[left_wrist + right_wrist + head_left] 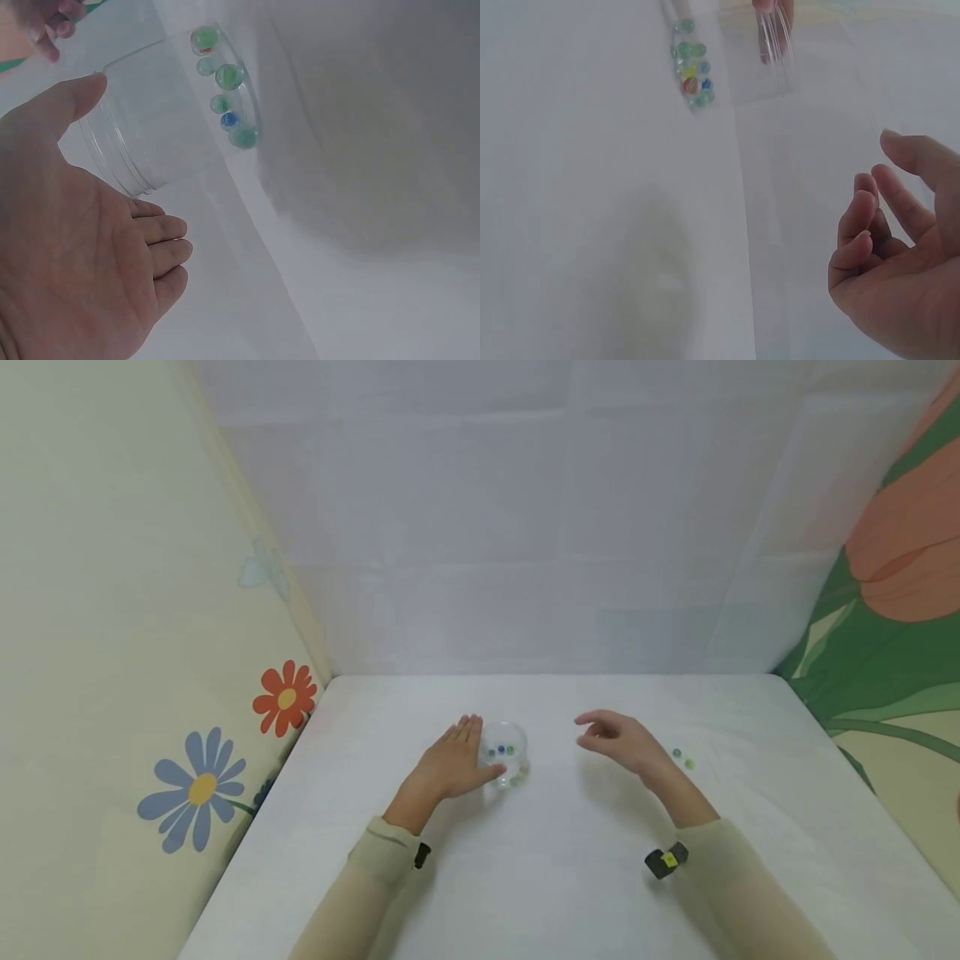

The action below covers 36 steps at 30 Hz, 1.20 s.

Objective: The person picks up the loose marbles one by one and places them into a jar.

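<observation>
1. One clear jar (161,105) stands upright on the white tabletop (555,877), between the hands and close to the left one. Long axis vertical; threaded mouth up, base down.
2. Marbles in jar (229,76): clustered at the base, mostly green, with blue, yellow and reddish among them. Left wrist view shows six; overlap and glass distortion prevent an exact count.
3. Left hand (453,760): beside the jar, fingers extended, thumb across its near side, not clenched. Thumb contact with the glass: cannot tell.
4. Right hand (621,743): raised right of the jar and apart from it; fingers loosely bent, thumb and forefinger separated, grasping nothing.
5. Loose marbles (677,752): two, near each other on the tabletop, right of the right wrist, well apart from the jar.
</observation>
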Available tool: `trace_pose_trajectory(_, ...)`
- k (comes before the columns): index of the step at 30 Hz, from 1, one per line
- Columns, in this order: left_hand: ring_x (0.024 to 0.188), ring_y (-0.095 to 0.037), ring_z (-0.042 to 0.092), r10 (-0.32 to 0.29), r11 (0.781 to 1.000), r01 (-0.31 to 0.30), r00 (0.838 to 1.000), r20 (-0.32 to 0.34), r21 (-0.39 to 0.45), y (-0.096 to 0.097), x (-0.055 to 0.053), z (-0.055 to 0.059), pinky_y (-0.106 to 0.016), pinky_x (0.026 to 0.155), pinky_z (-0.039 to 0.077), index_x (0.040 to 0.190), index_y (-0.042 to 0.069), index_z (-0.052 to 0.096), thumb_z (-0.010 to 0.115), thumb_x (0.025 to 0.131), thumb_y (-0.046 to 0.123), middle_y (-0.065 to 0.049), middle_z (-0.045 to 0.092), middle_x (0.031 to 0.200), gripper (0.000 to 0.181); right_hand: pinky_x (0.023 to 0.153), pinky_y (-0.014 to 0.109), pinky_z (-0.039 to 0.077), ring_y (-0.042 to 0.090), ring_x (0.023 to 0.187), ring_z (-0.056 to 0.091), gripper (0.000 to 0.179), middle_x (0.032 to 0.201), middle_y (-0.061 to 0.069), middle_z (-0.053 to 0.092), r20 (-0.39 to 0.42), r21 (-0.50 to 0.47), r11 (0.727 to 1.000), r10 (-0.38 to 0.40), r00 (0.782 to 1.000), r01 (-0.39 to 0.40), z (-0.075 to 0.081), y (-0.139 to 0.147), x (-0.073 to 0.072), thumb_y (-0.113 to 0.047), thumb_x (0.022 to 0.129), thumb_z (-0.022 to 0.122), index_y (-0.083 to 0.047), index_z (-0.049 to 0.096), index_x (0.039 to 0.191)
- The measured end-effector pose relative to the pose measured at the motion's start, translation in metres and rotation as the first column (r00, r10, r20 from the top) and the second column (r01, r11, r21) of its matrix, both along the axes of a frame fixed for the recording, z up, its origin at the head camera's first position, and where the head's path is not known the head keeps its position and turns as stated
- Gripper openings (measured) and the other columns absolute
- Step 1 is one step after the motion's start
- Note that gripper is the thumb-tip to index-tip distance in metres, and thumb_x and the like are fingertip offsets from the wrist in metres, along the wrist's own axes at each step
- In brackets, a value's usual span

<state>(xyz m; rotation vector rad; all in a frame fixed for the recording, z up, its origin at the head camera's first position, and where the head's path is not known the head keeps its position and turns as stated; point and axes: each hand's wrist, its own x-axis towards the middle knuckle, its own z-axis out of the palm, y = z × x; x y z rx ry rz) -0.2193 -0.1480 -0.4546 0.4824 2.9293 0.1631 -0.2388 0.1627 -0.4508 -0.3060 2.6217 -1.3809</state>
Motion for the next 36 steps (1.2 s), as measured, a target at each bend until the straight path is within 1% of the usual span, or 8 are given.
trace_pose_trajectory(7, 0.156, -0.03, 0.01, 0.003, 1.0, -0.003, 1.0, -0.006, -0.013, -0.001, -0.002, -0.004, -0.039, 0.128, 0.011, 0.16, -0.005, 0.009, 0.042, 0.098, 0.07, -0.019, 0.013, 0.168, 0.103, 0.083, 0.033, 0.049, 0.025, 0.102, 0.056, 0.05, 0.112, 0.009, 0.064, 0.01, 0.036, 0.999, -0.033, 0.999, 0.033, -0.001, 0.026, 0.006, -0.037, 0.096, 0.071, -0.017, 0.06, 0.141)
trace_pose_trajectory(12, 0.156, -0.03, 0.01, 0.001, 1.0, -0.001, 1.0, -0.011, -0.01, 0.0, 0.0, -0.003, -0.04, 0.128, 0.012, 0.16, -0.005, 0.01, 0.042, 0.098, 0.069, -0.019, 0.014, 0.168, 0.102, 0.081, 0.033, 0.048, 0.025, 0.1, 0.058, 0.055, 0.112, 0.009, 0.065, 0.013, 0.069, 0.997, -0.027, 1.0, 0.026, -0.004, 0.043, 0.011, -0.038, 0.095, 0.071, -0.016, 0.058, 0.143)
trace_pose_trajectory(16, 0.156, -0.03, 0.01, 0.006, 1.0, -0.006, 1.0, -0.006, -0.004, 0.001, 0.001, -0.002, -0.04, 0.128, 0.011, 0.16, -0.004, 0.009, 0.043, 0.098, 0.069, -0.019, 0.013, 0.168, 0.102, 0.079, 0.033, 0.048, 0.025, 0.1, 0.059, 0.058, 0.114, 0.011, 0.065, 0.025, 0.102, 0.994, -0.052, 0.998, 0.049, -0.008, 0.06, 0.013, -0.04, 0.094, 0.072, -0.016, 0.056, 0.145)
trace_pose_trajectory(19, 0.157, -0.03, 0.009, 0.008, 1.0, -0.008, 1.0, -0.006, 0.001, 0.001, 0.0, -0.003, -0.04, 0.128, 0.012, 0.16, -0.004, 0.01, 0.043, 0.098, 0.069, -0.019, 0.013, 0.168, 0.101, 0.082, 0.035, 0.049, 0.027, 0.104, 0.059, 0.059, 0.119, 0.014, 0.064, 0.031, 0.118, 0.99, -0.081, 0.996, 0.076, -0.011, 0.075, 0.015, -0.041, 0.095, 0.071, -0.015, 0.055, 0.146)
trace_pose_trajectory(23, 0.157, -0.029, 0.009, 0.009, 1.0, -0.009, 1.0, -0.006, -0.005, 0.0, -0.001, -0.004, -0.04, 0.128, 0.012, 0.16, -0.003, 0.009, 0.042, 0.098, 0.07, -0.018, 0.012, 0.168, 0.102, 0.086, 0.04, 0.05, 0.031, 0.11, 0.056, 0.06, 0.126, 0.018, 0.06, 0.031, 0.122, 0.988, -0.097, 0.995, 0.093, -0.015, 0.097, 0.017, -0.039, 0.098, 0.068, -0.013, 0.051, 0.149)
trace_pose_trajectory(29, 0.156, -0.029, 0.01, 0.0, 1.0, 0.0, 1.0, -0.006, -0.01, 0.0, -0.001, -0.003, -0.039, 0.128, 0.012, 0.16, -0.004, 0.009, 0.042, 0.098, 0.07, -0.019, 0.013, 0.168, 0.102, 0.088, 0.047, 0.049, 0.037, 0.117, 0.053, 0.065, 0.132, 0.023, 0.056, 0.059, 0.149, 0.98, -0.142, 0.988, 0.132, -0.025, 0.123, 0.016, -0.044, 0.098, 0.065, -0.009, 0.047, 0.151)
trace_pose_trajectory(32, 0.157, -0.029, 0.01, 0.001, 1.0, -0.001, 1.0, -0.006, -0.011, 0.0, -0.001, -0.004, -0.039, 0.128, 0.012, 0.16, -0.004, 0.009, 0.042, 0.098, 0.07, -0.019, 0.013, 0.168, 0.102, 0.086, 0.046, 0.049, 0.037, 0.115, 0.053, 0.065, 0.131, 0.024, 0.056, 0.077, 0.168, 0.974, -0.165, 0.983, 0.151, -0.029, 0.13, 0.016, -0.042, 0.099, 0.064, -0.008, 0.047, 0.151)
trace_pose_trajectory(36, 0.157, -0.029, 0.01, 0.005, 1.0, -0.005, 1.0, -0.005, -0.009, 0.0, -0.001, -0.004, -0.039, 0.128, 0.011, 0.16, -0.003, 0.009, 0.043, 0.098, 0.07, -0.019, 0.013, 0.168, 0.102, 0.081, 0.039, 0.049, 0.034, 0.11, 0.055, 0.067, 0.129, 0.024, 0.056, 0.106, 0.184, 0.969, -0.189, 0.976, 0.167, -0.034, 0.138, 0.014, -0.042, 0.098, 0.065, -0.006, 0.046, 0.151)
